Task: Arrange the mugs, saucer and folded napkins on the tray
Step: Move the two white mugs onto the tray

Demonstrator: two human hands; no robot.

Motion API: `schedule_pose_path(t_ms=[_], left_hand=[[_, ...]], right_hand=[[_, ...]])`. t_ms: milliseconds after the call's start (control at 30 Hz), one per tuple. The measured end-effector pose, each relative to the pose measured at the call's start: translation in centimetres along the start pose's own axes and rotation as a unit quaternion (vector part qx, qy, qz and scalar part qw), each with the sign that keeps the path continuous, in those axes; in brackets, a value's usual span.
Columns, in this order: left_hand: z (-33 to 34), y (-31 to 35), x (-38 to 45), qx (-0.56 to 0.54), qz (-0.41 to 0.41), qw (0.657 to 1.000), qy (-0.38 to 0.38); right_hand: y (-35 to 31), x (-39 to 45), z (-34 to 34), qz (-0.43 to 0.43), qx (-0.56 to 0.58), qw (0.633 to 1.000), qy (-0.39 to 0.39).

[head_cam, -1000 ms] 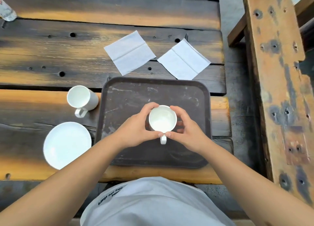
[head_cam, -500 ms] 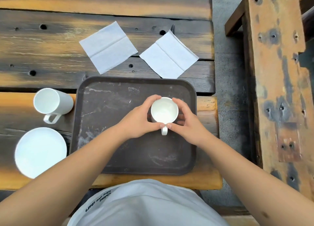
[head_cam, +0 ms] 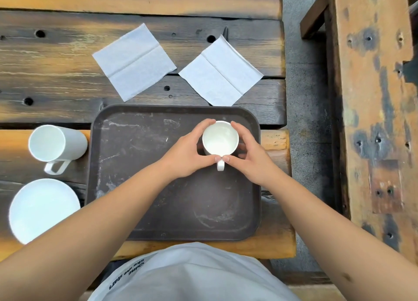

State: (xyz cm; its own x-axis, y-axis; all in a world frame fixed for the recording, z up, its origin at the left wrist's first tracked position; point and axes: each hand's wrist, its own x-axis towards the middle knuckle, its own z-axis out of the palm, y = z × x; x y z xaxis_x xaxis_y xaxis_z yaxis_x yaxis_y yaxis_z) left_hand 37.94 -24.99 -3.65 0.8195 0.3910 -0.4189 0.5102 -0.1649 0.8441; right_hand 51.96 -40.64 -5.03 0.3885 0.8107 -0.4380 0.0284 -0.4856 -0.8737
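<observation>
Both hands cup one white mug (head_cam: 220,139) from either side: the left hand (head_cam: 187,152) and the right hand (head_cam: 250,156) are curled partway round its wall, thumbs meeting at the root of the handle, fingers reaching round the far side. The mug stands over the far right part of the brown tray (head_cam: 140,176), which sits at the near edge of the tabletop (head_cam: 56,58); whether its base already rests on the tray I cannot tell. It is upright, mouth up, long axis vertical, handle pointing straight toward the near edge. To finish this step well, I would settle it flat before letting go, opening both hands outward together so the mug does not twist. The second mug (head_cam: 56,143) stands just off the tray's left edge, with the saucer (head_cam: 43,209) nearer, and two napkins (head_cam: 134,62) (head_cam: 220,71) lie beyond the tray's far edge.
</observation>
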Motion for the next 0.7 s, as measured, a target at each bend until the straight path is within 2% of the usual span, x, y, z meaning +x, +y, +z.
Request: schedule_pose_path(t_ms=[267, 433, 700], left_hand=[[0.6, -1.4, 0.2, -0.010, -0.001, 1.000, -0.016], [0.4, -1.4, 0.5, 0.040, 0.017, 0.999, -0.021], [0.5, -1.7, 0.8, 0.007, 0.009, 1.000, -0.014]], right_hand=[[0.8, 0.1, 0.1, 0.007, -0.005, 1.000, -0.004], [0.8, 0.0, 0.4, 0.012, 0.024, 1.000, -0.007], [0.2, 0.1, 0.7, 0.007, 0.042, 0.999, 0.000]])
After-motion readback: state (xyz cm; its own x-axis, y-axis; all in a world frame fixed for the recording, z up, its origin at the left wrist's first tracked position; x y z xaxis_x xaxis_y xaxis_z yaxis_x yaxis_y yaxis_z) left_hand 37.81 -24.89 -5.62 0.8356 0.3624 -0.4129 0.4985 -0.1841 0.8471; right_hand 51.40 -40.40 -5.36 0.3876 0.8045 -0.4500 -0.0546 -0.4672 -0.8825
